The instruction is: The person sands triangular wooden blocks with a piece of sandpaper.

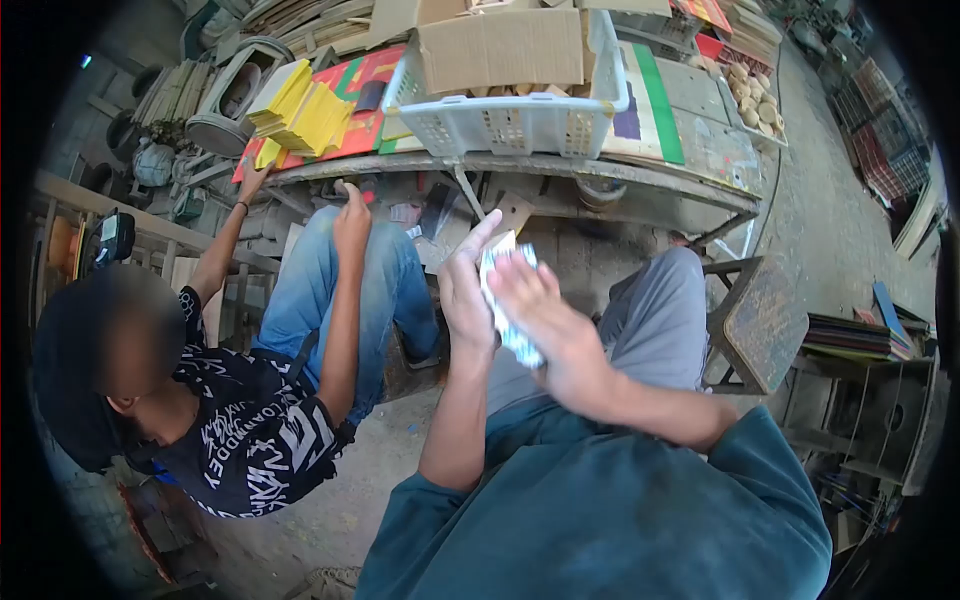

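My left hand [468, 295] is raised above my lap, its fingers pointing up and its palm against a small white and light-blue patterned piece [520, 344]. My right hand [548, 318] lies across the other face of that piece, fingers extended and somewhat blurred by motion. The piece is held between the two palms, with a pale corner showing at its top. What kind of object it is, I cannot tell.
A co-worker in a black printed shirt [262, 440] sits at the left, one hand by yellow pieces [300, 112]. Ahead, a white plastic crate [500, 125] stands on a long table [700, 185]. A wooden stool [765, 325] is at the right.
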Motion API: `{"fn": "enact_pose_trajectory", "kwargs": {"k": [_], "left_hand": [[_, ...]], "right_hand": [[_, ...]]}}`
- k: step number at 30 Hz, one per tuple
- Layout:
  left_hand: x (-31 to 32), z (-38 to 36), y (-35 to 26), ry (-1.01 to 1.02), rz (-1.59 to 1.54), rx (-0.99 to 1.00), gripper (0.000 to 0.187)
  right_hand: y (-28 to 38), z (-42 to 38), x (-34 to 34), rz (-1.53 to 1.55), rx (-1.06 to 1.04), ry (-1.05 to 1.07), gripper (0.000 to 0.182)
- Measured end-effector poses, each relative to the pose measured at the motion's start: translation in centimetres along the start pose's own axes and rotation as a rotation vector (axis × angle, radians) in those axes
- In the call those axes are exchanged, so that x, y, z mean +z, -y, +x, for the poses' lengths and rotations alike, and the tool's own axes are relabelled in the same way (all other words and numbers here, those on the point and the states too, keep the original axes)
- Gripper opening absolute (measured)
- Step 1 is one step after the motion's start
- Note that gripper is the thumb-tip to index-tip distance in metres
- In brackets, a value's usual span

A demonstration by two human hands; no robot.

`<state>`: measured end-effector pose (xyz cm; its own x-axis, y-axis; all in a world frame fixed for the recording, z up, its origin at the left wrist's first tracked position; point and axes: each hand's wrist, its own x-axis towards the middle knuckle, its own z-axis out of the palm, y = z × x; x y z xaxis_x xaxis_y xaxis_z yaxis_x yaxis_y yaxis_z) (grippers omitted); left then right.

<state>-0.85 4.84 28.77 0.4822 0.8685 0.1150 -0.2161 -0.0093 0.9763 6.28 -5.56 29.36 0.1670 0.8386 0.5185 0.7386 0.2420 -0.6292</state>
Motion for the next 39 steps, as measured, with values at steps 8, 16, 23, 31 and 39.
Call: {"fn": "enact_pose_trajectory", "kwargs": {"k": [8,16,23,31,39], "left_hand": [[-1.6,0.5,3.4,-0.010,0.076,0.102,0.047],[-1.7,0.5,-0.4,0.061,-0.115,0.053,0.042],[-0.7,0.2,-0.5,0.113,-0.155,0.053,0.048],[0.6,-0.9,-0.1,0.070,-0.187,0.100,0.066],[2.6,-2.2,2.0,-0.032,0.150,0.346,0.072]], "right_hand": [[-0.7,-0.3,1.8,0.039,0.043,-0.016,0.062],[-5.2,3.9,-2.2,0.114,-0.017,-0.010,0.062],[-9.3,3.2,-2.5,-0.056,0.038,-0.013,0.056],[-9.2,2.0,-2.4,-0.170,0.096,-0.047,0.058],[-2.3,0.2,-0.8,0.086,-0.098,-0.188,0.050]]}}
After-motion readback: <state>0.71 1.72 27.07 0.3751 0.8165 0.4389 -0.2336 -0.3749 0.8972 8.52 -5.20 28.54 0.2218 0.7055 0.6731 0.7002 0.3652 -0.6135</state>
